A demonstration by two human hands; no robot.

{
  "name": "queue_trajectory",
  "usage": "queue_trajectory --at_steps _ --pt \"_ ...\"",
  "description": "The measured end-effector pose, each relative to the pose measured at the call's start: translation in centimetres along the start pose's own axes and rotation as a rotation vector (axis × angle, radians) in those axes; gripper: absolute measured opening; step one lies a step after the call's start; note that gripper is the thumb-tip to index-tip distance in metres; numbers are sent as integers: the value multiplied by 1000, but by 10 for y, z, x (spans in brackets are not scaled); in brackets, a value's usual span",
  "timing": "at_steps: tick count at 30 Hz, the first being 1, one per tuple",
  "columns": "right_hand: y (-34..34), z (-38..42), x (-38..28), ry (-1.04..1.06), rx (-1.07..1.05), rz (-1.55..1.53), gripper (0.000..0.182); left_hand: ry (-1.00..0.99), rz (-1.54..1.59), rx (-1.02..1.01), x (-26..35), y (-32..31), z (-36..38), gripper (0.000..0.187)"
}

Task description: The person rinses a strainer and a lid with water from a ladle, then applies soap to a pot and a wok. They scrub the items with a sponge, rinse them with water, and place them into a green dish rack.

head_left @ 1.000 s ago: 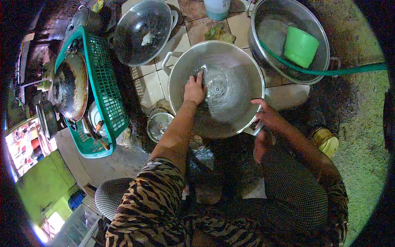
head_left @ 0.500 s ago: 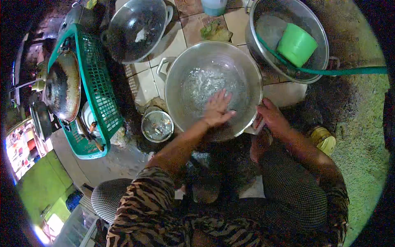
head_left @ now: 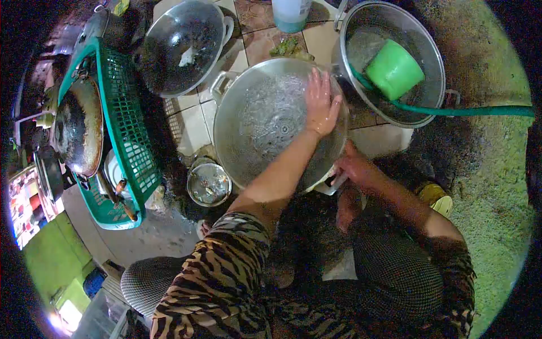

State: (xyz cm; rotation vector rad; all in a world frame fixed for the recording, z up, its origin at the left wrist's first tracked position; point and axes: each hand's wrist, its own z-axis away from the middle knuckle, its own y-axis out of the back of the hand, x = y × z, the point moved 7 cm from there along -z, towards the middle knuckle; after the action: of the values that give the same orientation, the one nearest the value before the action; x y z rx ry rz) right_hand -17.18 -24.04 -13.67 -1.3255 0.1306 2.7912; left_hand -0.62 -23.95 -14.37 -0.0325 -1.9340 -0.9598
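A large silver pot (head_left: pixel 254 152) with some rippling water inside stands in front of me on the tiles. My left hand (head_left: pixel 322 107) is flat against the pot's inner wall at the upper right, its fingers stretched out and nothing in it. At the lower right, my right hand (head_left: pixel 353 165) grips the pot's handle (head_left: pixel 329 184) near the rim, with its fingers partly hidden.
At the upper right a metal basin (head_left: pixel 443 73) holds a green pail (head_left: pixel 395 69) and a green hose (head_left: pixel 480 111). A wok (head_left: pixel 183 48) lies upper left. A green basket (head_left: pixel 132 135) with pans stands left, and a small bowl (head_left: pixel 209 184) sits beside the pot.
My left hand has moved up and right, from low inside the pot to its upper right wall. My right hand stays at the handle. The whole view has shifted slightly.
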Motion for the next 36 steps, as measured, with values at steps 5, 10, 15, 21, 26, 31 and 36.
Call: queue_trajectory --at_steps 5,10,15,21,26,31,36 --pt "-4 17 -36 -116 93 25 52 540 -423 122 -108 23 -3 71" --pt "-4 15 -51 -145 57 -240 40 500 23 -371 -33 -32 53 73" --pt "11 16 -50 -141 189 -437 29 199 37 -1107 -24 42 139 72" --pt "0 15 -57 -205 260 -373 24 47 -862 -671 -150 145 125 75" --pt "3 -11 -12 -197 280 -432 22 381 224 -1034 1 57 133 81" --pt "3 5 -48 -229 88 -570 30 240 201 -865 86 81 100 70" --pt "138 -13 -104 733 20 -149 42 145 118 -625 84 102 87 66"
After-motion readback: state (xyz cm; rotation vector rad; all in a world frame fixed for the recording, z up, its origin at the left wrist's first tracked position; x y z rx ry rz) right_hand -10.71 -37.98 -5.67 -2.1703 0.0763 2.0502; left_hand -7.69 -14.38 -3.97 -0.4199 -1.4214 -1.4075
